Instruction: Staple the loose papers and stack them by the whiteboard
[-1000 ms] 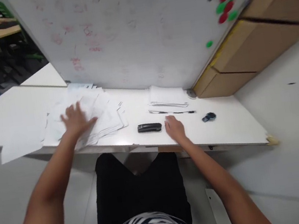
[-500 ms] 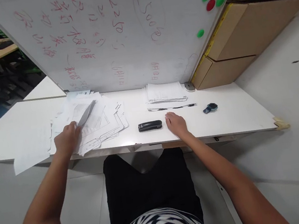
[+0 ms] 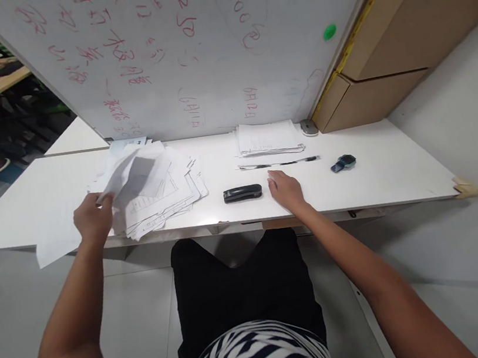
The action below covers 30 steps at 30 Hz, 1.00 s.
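My left hand (image 3: 92, 218) is closed on the near edge of a white sheet of paper (image 3: 130, 172), lifting it off a loose pile of printed papers (image 3: 165, 195) on the left of the white table (image 3: 382, 182). My right hand (image 3: 285, 187) rests on the table with its fingers loosely curled and nothing in it, just right of a black stapler (image 3: 243, 192). A black pen (image 3: 279, 163) lies just beyond that hand.
A neat stack of papers (image 3: 269, 138) lies at the foot of a whiteboard (image 3: 185, 50) with red writing. A small dark blue object (image 3: 343, 162) sits to the right, a grey object (image 3: 309, 127) by the cardboard boxes (image 3: 387, 63). Loose sheets overhang the table's left front edge.
My left hand went from lying flat on the paper pile to gripping one sheet and raising it. My right hand stayed beside the stapler. The view shifted slightly downward.
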### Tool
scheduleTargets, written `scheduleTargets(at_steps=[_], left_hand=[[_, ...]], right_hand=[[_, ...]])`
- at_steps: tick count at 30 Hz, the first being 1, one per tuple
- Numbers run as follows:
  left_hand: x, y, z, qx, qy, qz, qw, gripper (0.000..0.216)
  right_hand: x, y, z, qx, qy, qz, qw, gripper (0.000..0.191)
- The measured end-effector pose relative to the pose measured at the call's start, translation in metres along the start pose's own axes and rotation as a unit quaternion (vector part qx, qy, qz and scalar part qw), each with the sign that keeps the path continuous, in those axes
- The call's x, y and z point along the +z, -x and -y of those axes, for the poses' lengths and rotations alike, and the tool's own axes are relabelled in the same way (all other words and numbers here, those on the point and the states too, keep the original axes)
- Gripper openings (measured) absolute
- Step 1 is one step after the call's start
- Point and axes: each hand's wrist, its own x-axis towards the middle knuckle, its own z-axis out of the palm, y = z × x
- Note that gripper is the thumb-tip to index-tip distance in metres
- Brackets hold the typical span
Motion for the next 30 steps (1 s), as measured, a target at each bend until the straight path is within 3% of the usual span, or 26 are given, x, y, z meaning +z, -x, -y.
scheduleTargets(at_steps=[4,7,10,12,15,17,19,22,24,27,30], left_hand=[[-0.023,0.016,-0.015,-0.037,0.146,-0.071,0.986,0.028],[-0.040,0.058,-0.039,-0.052,0.283,-0.079,0.954,0.032],[-0.042,0.113,-0.071,0.026,0.287,-0.109,0.951,0.027],[-0.033,0.146,-0.094,0.132,0.267,-0.126,0.946,0.023],[-0.012,0.181,-0.126,0.329,0.291,-0.047,0.897,0.013],[0.002,0.196,-0.144,0.445,0.290,0.020,0.847,0.010],[0.014,0.206,-0.157,0.514,0.274,0.068,0.810,0.013],[0.029,0.217,-0.167,0.552,0.261,0.119,0.783,0.016],[0.037,0.222,-0.170,0.556,0.257,0.153,0.775,0.017],[0.047,0.227,-0.172,0.549,0.246,0.177,0.779,0.020],[0.052,0.232,-0.174,0.543,0.229,0.177,0.789,0.021]], right_hand=[[0.000,-0.001,0.000,0.007,-0.010,0.005,1.000,0.046],[-0.001,-0.004,-0.003,0.030,-0.039,0.006,0.999,0.047],[-0.009,-0.002,-0.001,0.053,-0.116,-0.013,0.992,0.047],[-0.018,0.008,0.006,0.067,-0.191,-0.063,0.977,0.050],[-0.029,0.043,0.027,0.102,-0.319,-0.147,0.931,0.067],[-0.033,0.074,0.042,0.138,-0.426,-0.154,0.881,0.071],[-0.033,0.104,0.052,0.180,-0.536,-0.129,0.815,0.070],[-0.033,0.129,0.050,0.234,-0.639,-0.024,0.732,0.058],[-0.035,0.133,0.042,0.275,-0.665,0.016,0.694,0.048],[-0.038,0.130,0.032,0.314,-0.682,0.032,0.660,0.047],[-0.035,0.128,0.036,0.322,-0.693,0.042,0.644,0.051]])
